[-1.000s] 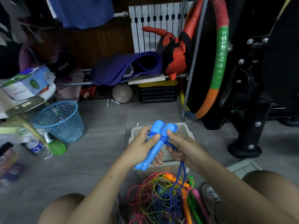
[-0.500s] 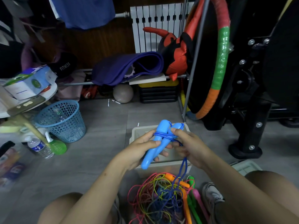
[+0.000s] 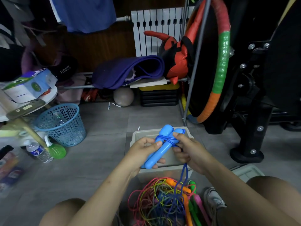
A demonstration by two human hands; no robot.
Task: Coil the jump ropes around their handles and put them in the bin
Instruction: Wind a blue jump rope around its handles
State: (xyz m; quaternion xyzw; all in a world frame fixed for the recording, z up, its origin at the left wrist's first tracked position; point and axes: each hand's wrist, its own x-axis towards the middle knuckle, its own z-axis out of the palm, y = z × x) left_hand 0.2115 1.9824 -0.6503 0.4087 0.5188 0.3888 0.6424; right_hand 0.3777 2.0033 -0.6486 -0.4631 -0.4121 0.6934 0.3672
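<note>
My left hand point(image 3: 143, 150) grips the two light blue handles point(image 3: 162, 146) of a jump rope, held side by side above the pale bin point(image 3: 135, 137). Several turns of dark blue cord wrap the handles near their rounded tops. My right hand point(image 3: 187, 150) pinches that blue cord point(image 3: 183, 175) beside the handles, and the loose part hangs down into a tangled pile of coloured jump ropes point(image 3: 164, 201) on the floor between my knees. Orange, green and pink handles lie in that pile.
A blue mesh basket point(image 3: 61, 124) stands on the floor at left, with a water bottle point(image 3: 39, 151) and a green brush near it. A metal rack pole point(image 3: 192, 75), a striped hoop point(image 3: 221, 62) and a black machine base point(image 3: 246, 154) stand at right. A pale lid point(image 3: 246, 172) lies by my right knee.
The handles have tilted a little more upright and more cord sits wound around them. My right hand has come round from the top of the handles to their right side.
</note>
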